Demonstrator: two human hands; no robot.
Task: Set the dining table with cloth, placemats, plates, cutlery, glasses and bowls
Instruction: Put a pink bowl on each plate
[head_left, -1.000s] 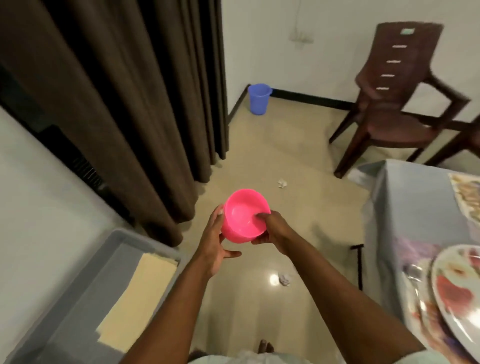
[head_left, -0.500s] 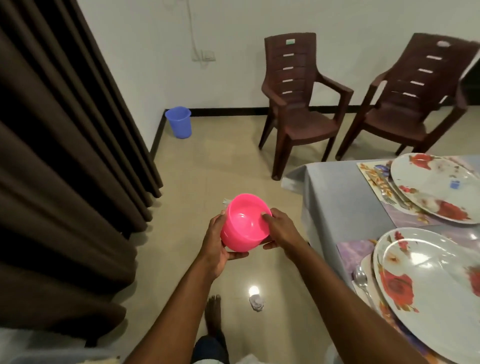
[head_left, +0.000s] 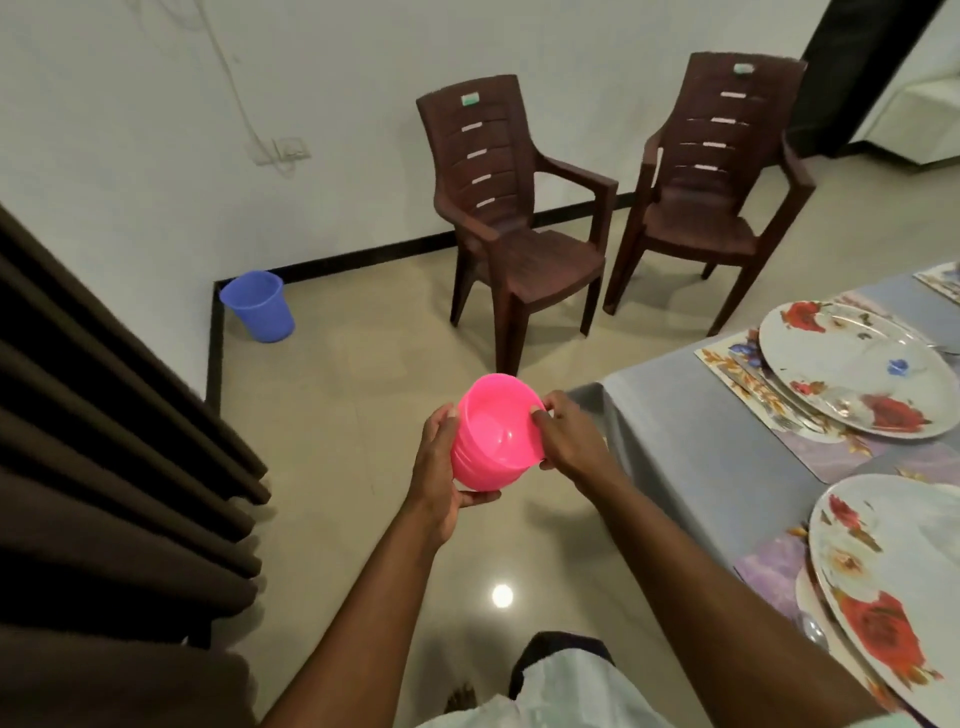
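Note:
I hold a stack of pink plastic bowls in front of me, above the floor and just left of the table corner. My left hand cups the stack from the left and underneath. My right hand grips its right rim. The table at the right wears a grey cloth. On it lie floral placemats with two flowered plates, one farther and one nearer. Cutlery peeks out beside the nearer plate.
Two brown plastic chairs, one on the left and one on the right, stand by the far wall. A blue bin sits in the corner. Dark curtains hang along the left. Beige tiled floor lies between curtains and table.
My view has swung right from the curtains toward the table, bringing both chairs and plates into sight. The pink bowls stay held in both hands and sit closer to the table corner.

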